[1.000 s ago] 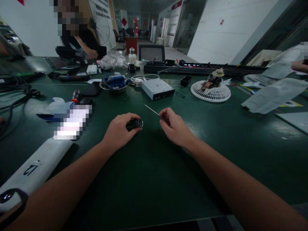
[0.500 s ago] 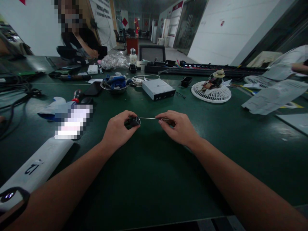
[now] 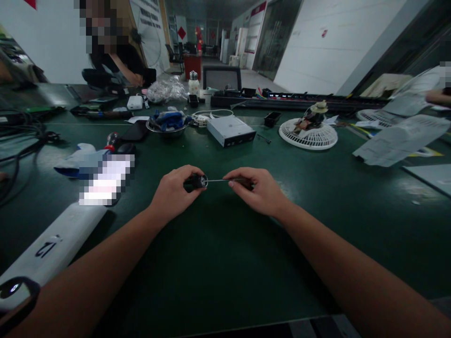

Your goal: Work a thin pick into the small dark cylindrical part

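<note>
Between thumb and fingers, my left hand (image 3: pixel 175 191) grips a small black cylindrical part (image 3: pixel 198 181) whose round open end faces right. My right hand (image 3: pixel 256 188) is closed around the handle of a screwdriver (image 3: pixel 215 180). Its thin metal shaft points left, and the tip meets the open end of the cylinder; how deep it reaches I cannot tell. Both hands are held above the green table (image 3: pixel 218 263). Fingers cover most of the handle and the back of the black part.
Ahead lie a silver disc drive (image 3: pixel 230 130), a metal bowl (image 3: pixel 167 134) holding blue cloth, and a white fan grille (image 3: pixel 307 136) with a motor. A long white device (image 3: pixel 52 239) and a lit screen (image 3: pixel 107 178) are at left. A person (image 3: pixel 118 56) sits across the table.
The right hand has come slightly closer to the left, and less of the screwdriver shaft shows between them. Both hands are a little lower. The black cylinder's open end has turned more toward me.
</note>
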Demonstrator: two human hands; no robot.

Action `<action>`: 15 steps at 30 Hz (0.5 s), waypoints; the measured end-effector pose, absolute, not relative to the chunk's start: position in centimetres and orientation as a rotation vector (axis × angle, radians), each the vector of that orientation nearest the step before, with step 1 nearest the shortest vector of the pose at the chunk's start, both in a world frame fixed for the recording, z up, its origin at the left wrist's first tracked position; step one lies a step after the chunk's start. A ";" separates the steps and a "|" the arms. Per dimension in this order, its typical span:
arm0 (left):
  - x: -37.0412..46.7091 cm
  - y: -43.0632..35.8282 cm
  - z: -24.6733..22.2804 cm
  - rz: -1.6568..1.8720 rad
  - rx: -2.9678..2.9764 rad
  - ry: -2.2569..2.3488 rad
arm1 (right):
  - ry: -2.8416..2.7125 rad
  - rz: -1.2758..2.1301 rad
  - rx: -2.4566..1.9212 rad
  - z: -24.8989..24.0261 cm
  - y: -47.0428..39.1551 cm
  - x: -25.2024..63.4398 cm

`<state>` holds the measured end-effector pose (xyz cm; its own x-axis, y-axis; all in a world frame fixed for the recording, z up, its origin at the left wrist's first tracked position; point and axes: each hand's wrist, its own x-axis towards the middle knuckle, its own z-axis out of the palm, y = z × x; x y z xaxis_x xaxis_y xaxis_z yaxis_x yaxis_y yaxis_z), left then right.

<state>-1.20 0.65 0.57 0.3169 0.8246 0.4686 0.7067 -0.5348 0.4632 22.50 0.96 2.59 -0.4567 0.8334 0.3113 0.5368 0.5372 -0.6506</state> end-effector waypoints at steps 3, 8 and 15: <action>-1.2 0.7 0.4 1.005 2.439 1.414 | -2.153 0.570 -1.203 2.7 1.0 22.4; -1.3 0.7 0.5 0.974 2.484 1.386 | -2.103 0.907 -1.189 2.6 1.1 22.3; -1.3 0.8 0.5 0.908 2.544 1.403 | -2.132 0.925 -1.288 1.8 1.8 22.4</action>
<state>-1.33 0.77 0.48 0.3985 0.7977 0.4527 0.7394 -0.5714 0.3560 22.42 1.75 1.80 -0.4419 0.8953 0.0556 0.5707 0.3284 -0.7526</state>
